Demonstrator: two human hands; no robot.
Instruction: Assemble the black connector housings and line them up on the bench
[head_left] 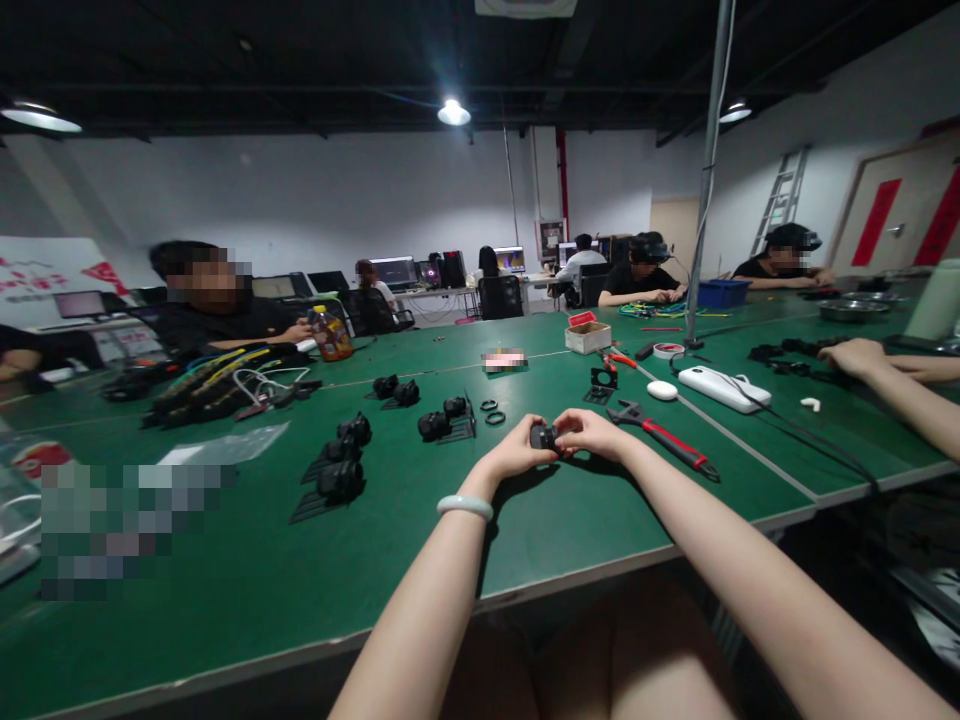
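Note:
Both hands meet above the green table (pixel 420 540), around a small black cylindrical part (pixel 544 438). My left hand (pixel 517 447), with a pale bangle on its wrist, grips the part from the left. The fingers of my right hand (pixel 589 435) pinch its right end. Just beyond the left hand lie two black rings (pixel 495 418). A black square bracket (pixel 602 380) stands behind the right hand, and an adjustable wrench (pixel 667 440) with red and black handles lies to its right.
Black assemblies (pixel 341 480) sit to the left, near a plastic bag (pixel 225 445) and cables (pixel 217 385). Rightward are a white power strip (pixel 724 388), a white oval object (pixel 662 391), a small box (pixel 588 337) and a metal pole (pixel 705 200). Another person's hand (pixel 855 358) rests at the right.

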